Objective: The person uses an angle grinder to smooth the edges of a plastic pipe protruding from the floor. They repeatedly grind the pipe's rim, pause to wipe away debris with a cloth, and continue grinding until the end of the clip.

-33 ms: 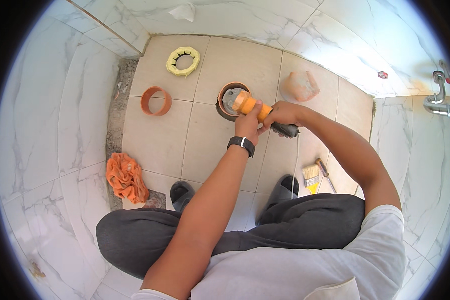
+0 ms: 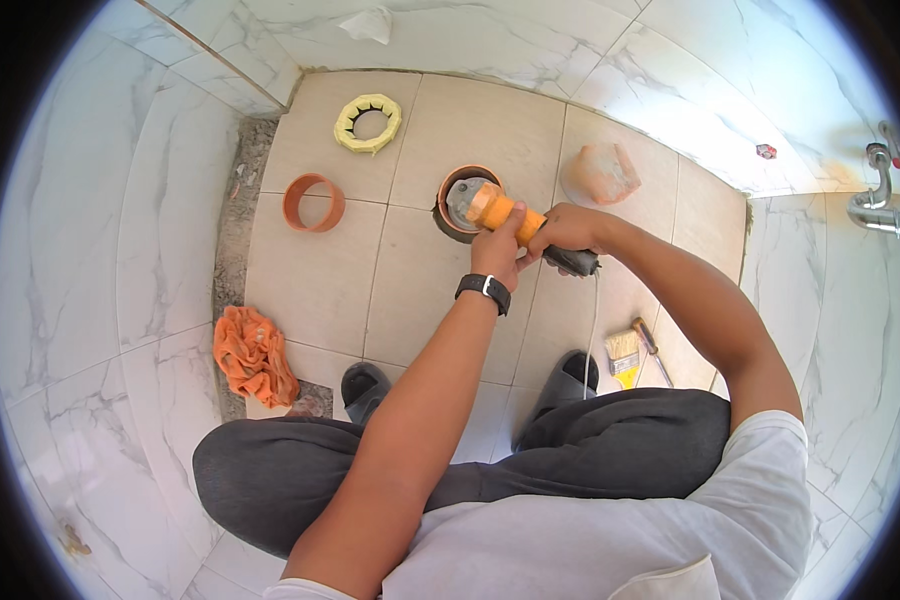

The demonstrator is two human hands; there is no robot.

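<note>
An angle grinder [image 2: 507, 218] with an orange body, grey head and dark rear end is held in both my hands. My left hand [image 2: 497, 248], with a black watch on the wrist, is closed round the middle of the body. Farther back, my right hand [image 2: 567, 229] grips it near the dark end. The grinder's head lies over the mouth of an orange-brown pipe [image 2: 449, 183] set in a hole in the tiled floor. Its disc is hidden from this side. A pale cord [image 2: 596, 310] runs from the rear end down toward my right leg.
A loose orange pipe ring [image 2: 288, 203] and a yellow taped ring [image 2: 369, 101] lie to the left. An orange cloth [image 2: 255, 357] is near my left foot. A clear plastic bag [image 2: 603, 174], a paintbrush [image 2: 623, 352] and a screwdriver [image 2: 649, 342] lie right. Marble-patterned walls surround the floor.
</note>
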